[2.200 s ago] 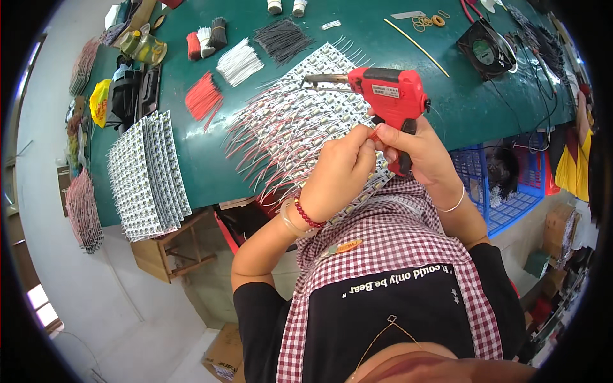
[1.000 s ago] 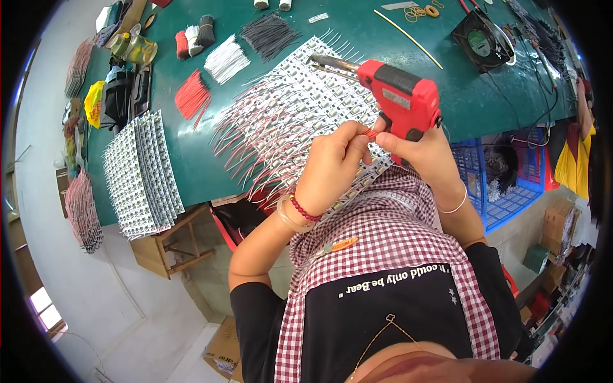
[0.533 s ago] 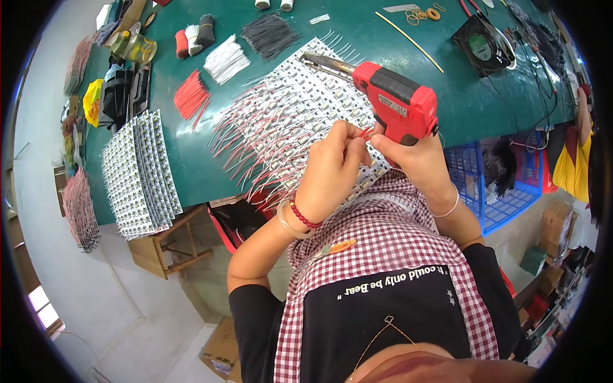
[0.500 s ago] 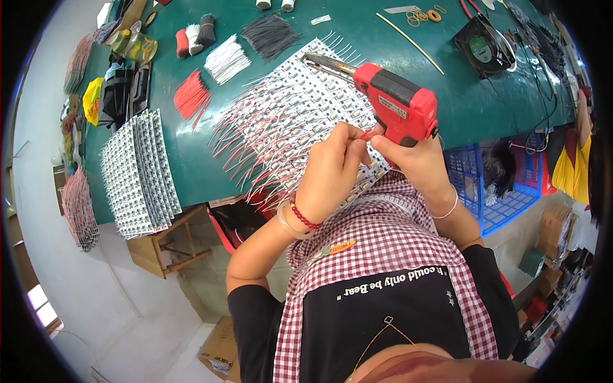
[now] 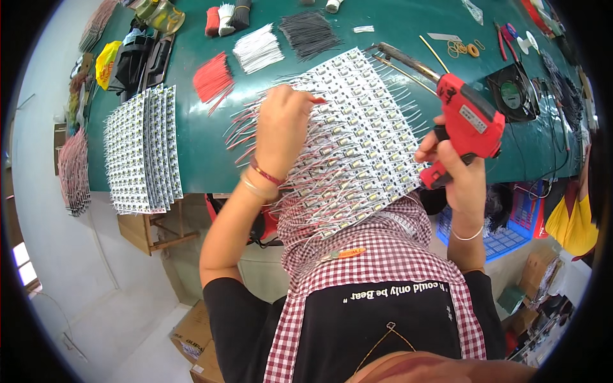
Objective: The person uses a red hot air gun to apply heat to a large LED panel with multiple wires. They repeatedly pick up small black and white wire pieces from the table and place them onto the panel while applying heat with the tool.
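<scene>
My right hand [image 5: 461, 169] grips the handle of a red and black soldering gun [image 5: 472, 118], whose metal tip points to the far left over the board's far edge. Closed in a pinch, my left hand [image 5: 280, 124] holds short red wires [image 5: 318, 100], with a bit of red poking out by the fingertips. Beneath the left hand lies a white panel of small circuit boards [image 5: 373, 121]. Red and white wires stick out from its rows, densest on the left side. Beyond the hand lie piles of cut red wires [image 5: 214, 78], white wires [image 5: 257, 48] and black wires [image 5: 310, 35].
A stack of similar panels [image 5: 140, 153] overhangs the table's near left edge. On the right are a small black fan [image 5: 513, 92], pliers [image 5: 501, 43] and rubber bands [image 5: 455, 49]. A blue plastic basket [image 5: 498, 242] stands below the table edge.
My hands have parted. The left hand moved left and away from me with the red wires; the right hand carried the soldering gun to the right. The view has shifted somewhat.
</scene>
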`<state>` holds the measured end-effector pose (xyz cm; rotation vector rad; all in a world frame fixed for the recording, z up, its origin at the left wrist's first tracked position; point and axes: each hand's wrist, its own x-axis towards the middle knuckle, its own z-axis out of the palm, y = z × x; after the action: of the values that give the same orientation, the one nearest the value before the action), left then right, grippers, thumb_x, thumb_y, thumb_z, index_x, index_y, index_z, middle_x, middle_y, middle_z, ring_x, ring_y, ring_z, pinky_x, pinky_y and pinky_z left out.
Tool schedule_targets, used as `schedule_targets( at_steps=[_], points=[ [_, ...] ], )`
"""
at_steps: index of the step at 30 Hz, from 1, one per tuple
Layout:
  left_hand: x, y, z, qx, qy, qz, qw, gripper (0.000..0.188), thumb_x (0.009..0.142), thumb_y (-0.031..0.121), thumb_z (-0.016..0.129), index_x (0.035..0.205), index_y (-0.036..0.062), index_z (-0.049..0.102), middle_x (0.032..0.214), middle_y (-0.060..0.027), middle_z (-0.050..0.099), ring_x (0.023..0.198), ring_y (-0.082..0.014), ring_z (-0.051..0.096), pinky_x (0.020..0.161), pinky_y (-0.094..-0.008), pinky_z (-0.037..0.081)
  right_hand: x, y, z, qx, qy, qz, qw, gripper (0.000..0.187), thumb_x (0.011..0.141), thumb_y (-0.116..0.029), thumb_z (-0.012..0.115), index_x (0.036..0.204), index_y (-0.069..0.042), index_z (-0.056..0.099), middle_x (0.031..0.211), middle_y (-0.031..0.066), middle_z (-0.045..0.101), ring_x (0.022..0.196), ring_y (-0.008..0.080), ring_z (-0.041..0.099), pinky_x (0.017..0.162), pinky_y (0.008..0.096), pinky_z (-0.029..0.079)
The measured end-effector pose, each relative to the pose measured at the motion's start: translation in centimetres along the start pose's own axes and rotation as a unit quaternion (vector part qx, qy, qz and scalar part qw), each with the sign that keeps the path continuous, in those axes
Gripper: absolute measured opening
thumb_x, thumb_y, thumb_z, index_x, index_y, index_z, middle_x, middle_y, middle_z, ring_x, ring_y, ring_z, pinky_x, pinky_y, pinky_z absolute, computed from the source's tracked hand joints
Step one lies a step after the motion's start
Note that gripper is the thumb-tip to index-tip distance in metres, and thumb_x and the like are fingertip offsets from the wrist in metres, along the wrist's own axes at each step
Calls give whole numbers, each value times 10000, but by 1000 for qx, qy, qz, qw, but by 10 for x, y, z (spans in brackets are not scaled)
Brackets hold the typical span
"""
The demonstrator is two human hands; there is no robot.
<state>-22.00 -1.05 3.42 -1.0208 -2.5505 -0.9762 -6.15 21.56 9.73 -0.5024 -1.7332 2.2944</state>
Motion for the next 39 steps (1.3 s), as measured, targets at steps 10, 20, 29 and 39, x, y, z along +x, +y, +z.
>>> schedule_targets(
  at_steps=[10,20,29,39],
  points=[
    [45,-72,17,12,-81,228,970,194,708,11,640,892,67,665,762,-53,487,727,-211,511,638,-321,446,38,11,14,-122,-17,97,988,286,928,-235,615,1038,22,554,543,19,506,410,88,484,399,223,391],
    [39,-71,22,7,-71,227,971,150,723,66,661,872,60,652,763,-54,455,732,-205,492,644,-326,446,39,21,33,-159,-5,114,981,201,880,-200,689,901,-23,594,529,-29,515,404,42,469,379,210,355],
    [38,-63,21,-1,-68,231,971,221,715,28,650,934,63,663,772,-56,474,714,-203,500,628,-315,440,33,17,36,-176,-7,129,976,204,869,-148,695,979,-7,597,582,-30,525,438,40,469,400,208,370],
    [38,-57,18,40,-86,245,965,164,741,74,639,905,68,637,794,-53,456,753,-207,504,670,-333,444,23,8,40,-158,26,116,980,154,874,-154,684,884,-26,599,548,-28,526,417,39,465,389,203,348]
  ],
)
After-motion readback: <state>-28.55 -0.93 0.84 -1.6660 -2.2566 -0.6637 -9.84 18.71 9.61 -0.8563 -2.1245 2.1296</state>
